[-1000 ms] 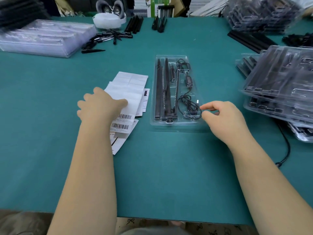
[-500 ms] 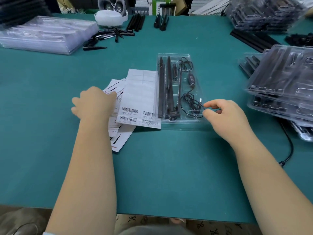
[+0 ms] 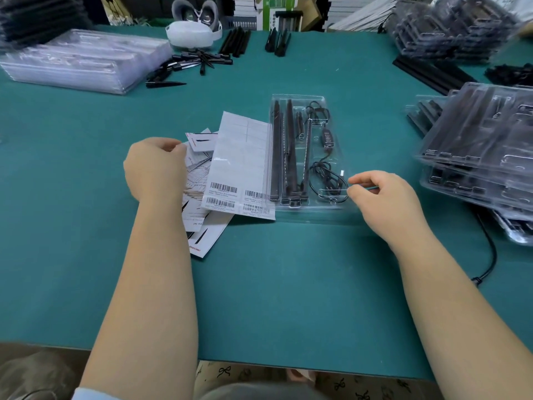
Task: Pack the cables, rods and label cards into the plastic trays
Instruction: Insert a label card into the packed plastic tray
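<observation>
Tray: the open clear plastic tray (image 3: 298, 97) sits mid-table, long side running away from the near edge, with black rods (image 3: 284, 148) in its left slots and a coiled cable (image 3: 327, 180) in its right pocket.
Label card: a white barcode card (image 3: 240, 166) lies flat, its right edge touching or just overlapping the tray's left rim; more printed cards (image 3: 199, 168) fan out beneath it.
Left grip: the left hand (image 3: 157, 168) curls over the loose cards, fingertips at their left edge; whether it truly pinches one, I cannot tell.
Right grip: the right hand (image 3: 383, 194) pinches at the tray's near right corner, thumb and forefinger closed on the rim.
Surroundings: stacks of packed trays (image 3: 478, 145) crowd the table's right edge.
Risk: lifting the corner could tip the rods loose; the card may slide under the tray instead of in.
</observation>
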`<state>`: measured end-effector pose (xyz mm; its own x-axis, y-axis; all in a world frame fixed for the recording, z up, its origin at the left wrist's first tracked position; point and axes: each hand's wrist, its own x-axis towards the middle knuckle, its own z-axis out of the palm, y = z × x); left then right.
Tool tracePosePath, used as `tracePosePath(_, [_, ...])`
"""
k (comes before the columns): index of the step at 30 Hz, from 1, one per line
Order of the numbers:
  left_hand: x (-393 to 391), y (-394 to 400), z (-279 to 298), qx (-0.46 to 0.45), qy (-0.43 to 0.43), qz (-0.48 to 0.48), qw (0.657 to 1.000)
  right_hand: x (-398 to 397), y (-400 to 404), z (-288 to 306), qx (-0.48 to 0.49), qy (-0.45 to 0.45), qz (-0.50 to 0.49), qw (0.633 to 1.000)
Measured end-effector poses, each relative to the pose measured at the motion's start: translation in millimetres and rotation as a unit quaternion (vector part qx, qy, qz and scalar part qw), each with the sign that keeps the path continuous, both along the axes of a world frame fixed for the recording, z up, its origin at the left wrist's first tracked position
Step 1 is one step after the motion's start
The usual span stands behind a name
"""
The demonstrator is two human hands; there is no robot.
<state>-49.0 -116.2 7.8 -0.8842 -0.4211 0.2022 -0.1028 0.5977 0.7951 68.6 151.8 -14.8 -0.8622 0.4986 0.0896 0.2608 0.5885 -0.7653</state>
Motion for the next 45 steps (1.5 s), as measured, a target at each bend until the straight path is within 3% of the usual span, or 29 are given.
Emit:
tracePosePath(6, [6.5, 1.0, 10.6, -0.041, -0.010, -0.034, 0.999, 0.3, 0.5, 2.7, -0.006, 0.000, -0.001, 1.000])
tracePosePath(12, [8.2, 0.7, 14.8, -0.093, 0.025, 0.014, 0.995, 1.1, -0.2, 4.3, -0.004, 0.006, 0.001, 1.000])
tracePosePath(18, [15.9, 4.1, 20.5, -0.021, 0.212, 0.054, 0.976, 1.3, -1.3, 7.3, -0.003, 0.018, 0.001, 1.000])
tracePosePath(21, [15.5, 9.2, 21.8, 0.061, 0.271, 0.008, 0.961, 2.2, -2.0, 7.6, -0.005, 0.026, 0.004, 1.000])
tracePosePath(24, [19.0, 23.8, 23.5, 0.219, 0.218, -0.146, 0.940, 2.2, -4.3, 7.5, 0.001, 0.058, 0.011, 0.998])
tracePosePath(30, [41.1, 61.5, 18.5, 0.241, 0.041, -0.398, 0.884, 7.9, -13.8, 14.8, -0.012, 0.133, 0.094, 0.987])
tracePosePath(35, [63.5, 105.6, 4.8, 0.270, 0.037, -0.393, 0.878, 9.0, -11.0, 16.7, -0.024, 0.119, 0.123, 0.985])
tracePosePath(36, [64.4, 109.1, 1.4, 0.224, 0.048, -0.389, 0.892, 8.5, -8.5, 17.5, -0.031, 0.124, 0.102, 0.987])
tracePosePath(38, [63.7, 110.6, -6.1, 0.021, 0.074, -0.418, 0.905, 6.7, -2.8, 18.3, -0.067, 0.136, 0.042, 0.988])
tracePosePath(41, [63.2, 113.6, -15.4, -0.232, 0.066, -0.482, 0.842, 4.5, 4.1, 18.1, -0.133, 0.137, -0.036, 0.981])
tracePosePath(45, [56.6, 120.0, -22.4, -0.372, 0.050, -0.489, 0.787, 5.7, 8.5, 20.1, -0.305, 0.166, -0.051, 0.936])
